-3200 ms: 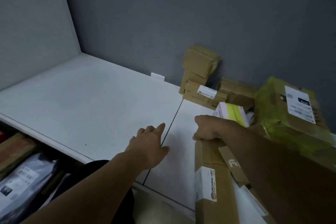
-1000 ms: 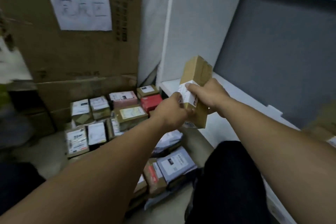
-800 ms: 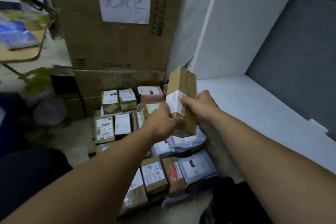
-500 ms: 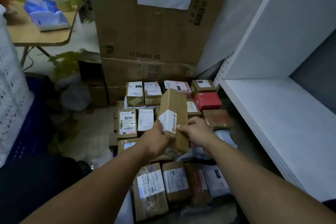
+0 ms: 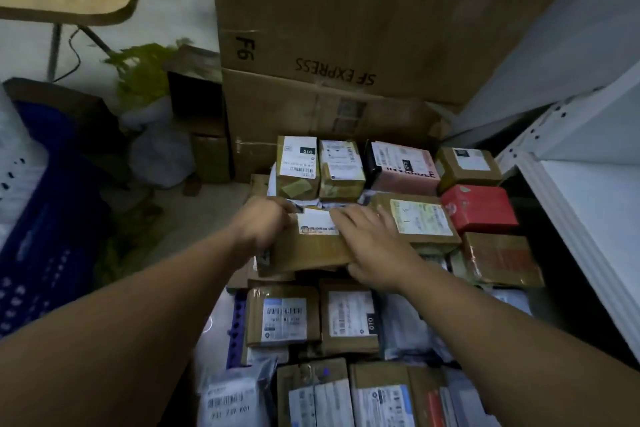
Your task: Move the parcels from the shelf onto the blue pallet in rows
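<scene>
Long parcel [image 5: 308, 250] (held upright before) now lies flat.
</scene>
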